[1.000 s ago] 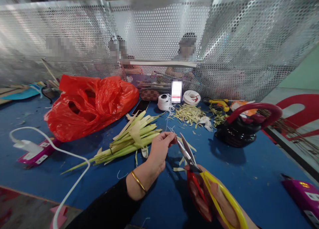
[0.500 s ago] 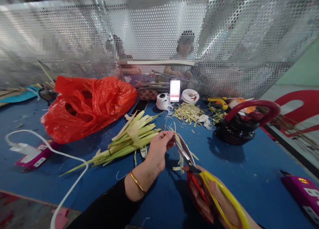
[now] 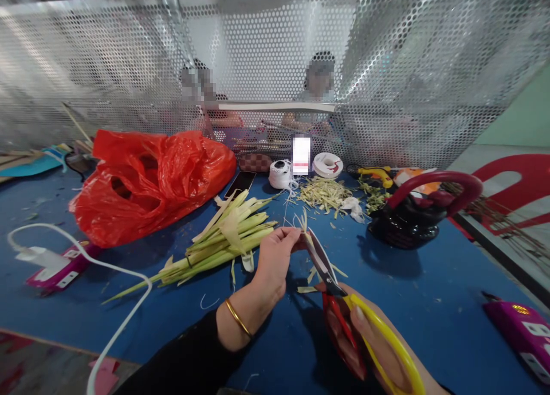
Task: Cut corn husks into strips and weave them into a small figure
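My left hand (image 3: pixel 276 254) pinches a small bundle of pale plant strips (image 3: pixel 304 220), whose thin ends stick up past my fingertips. In my right hand (image 3: pixel 365 320) is a pair of scissors (image 3: pixel 329 277) with one red and one yellow handle. Its slightly parted blades reach up to the strips beside my left fingertips. A few cut pieces (image 3: pixel 306 290) lie on the table below the blades. Left of my left hand lies a bunch of green husk-like leaves (image 3: pixel 227 240). The lower ends of the held strips are hidden by my fingers.
A red plastic bag (image 3: pixel 154 183) and a white cable (image 3: pixel 124 315) lie to the left. Behind my hands are a ball of white string (image 3: pixel 281 175), a ribbon spool (image 3: pixel 327 165) and a pile of clippings (image 3: pixel 324 194). A black pot-like object with a red handle (image 3: pixel 404 229) stands right.
The scissor blades have closed a little and shifted slightly at the strips. The strip ends now stand more upright above my left fingertips. Everything else looks unmoved.
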Demonstrator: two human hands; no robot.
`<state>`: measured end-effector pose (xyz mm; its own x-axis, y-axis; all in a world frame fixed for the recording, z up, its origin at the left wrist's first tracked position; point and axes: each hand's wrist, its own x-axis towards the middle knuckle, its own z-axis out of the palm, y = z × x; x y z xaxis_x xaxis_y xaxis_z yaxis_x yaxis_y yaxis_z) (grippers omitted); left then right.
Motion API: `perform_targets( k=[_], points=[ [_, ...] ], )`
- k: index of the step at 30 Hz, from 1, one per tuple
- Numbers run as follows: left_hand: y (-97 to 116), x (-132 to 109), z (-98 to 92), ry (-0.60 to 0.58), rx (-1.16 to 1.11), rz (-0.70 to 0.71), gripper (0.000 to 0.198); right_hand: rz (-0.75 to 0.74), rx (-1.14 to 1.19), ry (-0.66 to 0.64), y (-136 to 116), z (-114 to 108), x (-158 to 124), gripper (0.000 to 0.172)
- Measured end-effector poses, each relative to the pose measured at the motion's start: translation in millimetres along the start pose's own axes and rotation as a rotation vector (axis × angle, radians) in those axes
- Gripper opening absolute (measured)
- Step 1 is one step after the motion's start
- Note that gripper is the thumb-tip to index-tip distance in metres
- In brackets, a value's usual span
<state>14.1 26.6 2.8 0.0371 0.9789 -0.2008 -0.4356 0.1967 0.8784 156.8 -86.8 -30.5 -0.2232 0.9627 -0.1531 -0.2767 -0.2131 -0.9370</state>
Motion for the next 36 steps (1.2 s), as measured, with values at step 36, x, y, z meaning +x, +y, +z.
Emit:
perform_targets(
  k=[36],
  points=[
    [-2, -4, 1.1, -0.036, -0.039, -0.075, 0.015, 0.103, -0.11, 0.035, -11, 5, 2, 0.05]
  ],
)
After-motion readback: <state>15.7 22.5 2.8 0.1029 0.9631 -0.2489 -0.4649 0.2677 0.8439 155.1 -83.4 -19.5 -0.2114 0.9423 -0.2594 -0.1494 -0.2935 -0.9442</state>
